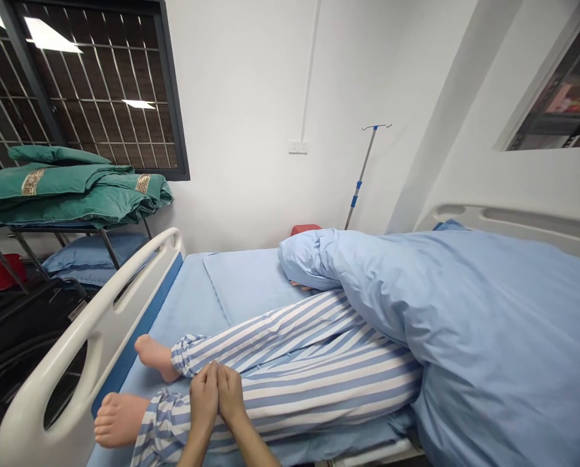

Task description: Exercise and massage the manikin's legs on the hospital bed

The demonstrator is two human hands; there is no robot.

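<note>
Together, left hand [203, 397], right hand [231, 393], resting on striped pyjama trousers [319, 389]

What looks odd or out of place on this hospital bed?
The blue quilt is bunched over the upper body of the figure on the bed, hiding it, while the striped trousers and bare feet lie uncovered; bedding usually covers the legs too.

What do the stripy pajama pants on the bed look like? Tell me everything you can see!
The striped pajama trousers have wide blue and white stripes and look like soft cloth. The two legs lie stretched out on a blue bed sheet, with loose, crumpled cuffs and a bare foot poking from each. A blue quilt covers their top end. The person's left hand and right hand, pressed side by side, rest on or just above the legs.
</note>
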